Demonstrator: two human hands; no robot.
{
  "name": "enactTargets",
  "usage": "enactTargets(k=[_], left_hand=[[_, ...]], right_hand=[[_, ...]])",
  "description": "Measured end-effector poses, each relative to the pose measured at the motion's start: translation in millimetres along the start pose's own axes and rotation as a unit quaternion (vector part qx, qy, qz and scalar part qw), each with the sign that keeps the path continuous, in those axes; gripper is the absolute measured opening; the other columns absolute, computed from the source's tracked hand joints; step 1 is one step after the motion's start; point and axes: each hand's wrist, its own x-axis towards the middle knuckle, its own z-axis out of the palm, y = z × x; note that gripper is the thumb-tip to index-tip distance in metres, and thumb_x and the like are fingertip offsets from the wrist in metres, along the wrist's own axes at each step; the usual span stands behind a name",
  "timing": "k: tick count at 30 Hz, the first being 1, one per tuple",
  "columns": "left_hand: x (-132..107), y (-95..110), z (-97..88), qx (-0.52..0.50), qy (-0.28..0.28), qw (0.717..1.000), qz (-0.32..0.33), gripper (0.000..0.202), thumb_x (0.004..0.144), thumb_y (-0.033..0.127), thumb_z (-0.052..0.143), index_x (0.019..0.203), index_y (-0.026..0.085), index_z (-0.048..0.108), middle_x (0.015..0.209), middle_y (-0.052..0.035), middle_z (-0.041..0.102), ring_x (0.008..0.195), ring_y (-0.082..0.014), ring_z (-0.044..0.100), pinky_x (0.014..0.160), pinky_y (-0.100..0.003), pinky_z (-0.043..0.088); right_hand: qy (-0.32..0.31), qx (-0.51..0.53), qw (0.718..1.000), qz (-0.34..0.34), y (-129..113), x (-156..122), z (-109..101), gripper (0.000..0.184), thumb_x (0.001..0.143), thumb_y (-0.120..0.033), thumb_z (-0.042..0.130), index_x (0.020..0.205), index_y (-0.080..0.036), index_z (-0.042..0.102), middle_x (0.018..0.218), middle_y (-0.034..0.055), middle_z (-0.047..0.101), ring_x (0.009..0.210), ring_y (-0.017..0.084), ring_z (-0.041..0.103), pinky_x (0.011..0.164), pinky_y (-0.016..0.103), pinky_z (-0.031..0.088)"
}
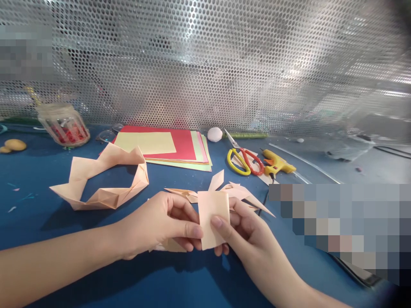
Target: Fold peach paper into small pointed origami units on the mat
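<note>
Between my two hands a small rectangle of peach paper (210, 207) is held upright above the table. My left hand (163, 222) pinches its lower left edge with thumb and fingers. My right hand (248, 233) grips the right side, thumb flat on the front face and fingers behind. Behind the hands lie several folded peach paper pieces (242, 192), partly hidden. Another peach paper piece (173, 245) shows below my left hand. To the left stands a zigzag ring of joined, folded peach paper (109, 196).
Stacked coloured paper sheets (186, 145) lie at the back. Right of them are scissors (245, 160) with yellow and red handles and a yellow glue gun (278, 162). A glass jar (64, 124) with red bits stands back left, before a perforated metal screen (180, 64).
</note>
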Motion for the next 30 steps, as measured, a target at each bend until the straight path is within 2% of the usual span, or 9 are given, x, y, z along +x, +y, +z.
enactTargets(k=[7, 13, 17, 22, 26, 30], left_hand=[[-1.1, -5.4, -0.6, -0.011, -0.008, 1.000, -0.007, 0.023, 0.060, 0.023, 0.089, 0.068, 0.016, 0.069, 0.066, 0.0022, 0.072, 0.063, -0.0076, 0.066, 0.063, -0.015, 0.054], [-2.1, -5.6, -1.9, -0.006, -0.011, 1.000, -0.008, 0.026, 0.059, 0.028, 0.090, 0.070, 0.016, 0.070, 0.068, 0.0013, 0.073, 0.063, -0.0072, 0.066, 0.062, -0.014, 0.054], [-1.2, -4.9, -0.9, 0.001, -0.009, 1.000, -0.025, 0.027, 0.062, 0.033, 0.089, 0.064, 0.016, 0.067, 0.061, 0.0020, 0.072, 0.055, -0.0057, 0.065, 0.058, -0.013, 0.052], [-0.7, -5.2, -1.2, 0.018, -0.004, 0.999, -0.037, 0.020, 0.069, 0.026, 0.083, 0.063, 0.016, 0.066, 0.060, 0.0016, 0.072, 0.056, -0.0073, 0.066, 0.055, -0.014, 0.051], [-2.4, -6.1, -2.0, 0.018, -0.010, 0.999, -0.050, 0.022, 0.062, 0.022, 0.086, 0.061, 0.016, 0.064, 0.059, 0.0009, 0.071, 0.057, -0.0097, 0.068, 0.056, -0.015, 0.052], [-2.9, -6.2, -0.6, 0.016, -0.013, 0.998, -0.053, 0.024, 0.058, 0.021, 0.086, 0.061, 0.017, 0.064, 0.058, 0.0014, 0.070, 0.056, -0.0101, 0.067, 0.055, -0.016, 0.051]], right_hand=[[0.011, 0.012, 1.000, -0.011, 1.9, 0.9, 2.9, 0.030, 0.095, -0.049, 0.061, 0.104, -0.020, 0.058, 0.070, -0.0021, 0.068, 0.054, 0.008, 0.056, 0.052, 0.018, 0.043], [-0.004, 0.014, 1.000, -0.010, 1.5, 0.2, 1.6, 0.029, 0.093, -0.048, 0.063, 0.104, -0.021, 0.057, 0.068, -0.0028, 0.067, 0.056, 0.008, 0.057, 0.053, 0.017, 0.046], [-0.004, 0.017, 1.000, -0.013, 0.8, 0.4, 2.2, 0.028, 0.093, -0.048, 0.064, 0.098, -0.021, 0.057, 0.065, -0.0039, 0.065, 0.056, 0.008, 0.058, 0.052, 0.016, 0.046], [0.024, 0.037, 0.999, -0.029, 3.0, 0.2, 4.8, 0.026, 0.094, -0.048, 0.061, 0.093, -0.022, 0.056, 0.059, -0.0060, 0.062, 0.052, 0.008, 0.055, 0.051, 0.015, 0.045], [0.045, 0.052, 0.997, -0.031, 5.8, -2.5, 3.5, 0.031, 0.094, -0.051, 0.061, 0.082, -0.022, 0.055, 0.054, -0.0061, 0.059, 0.047, 0.007, 0.055, 0.047, 0.014, 0.044], [0.064, 0.063, 0.996, -0.025, 8.6, -4.7, 3.2, 0.035, 0.092, -0.052, 0.063, 0.077, -0.022, 0.049, 0.052, -0.0067, 0.059, 0.039, 0.006, 0.051, 0.038, 0.013, 0.038]])
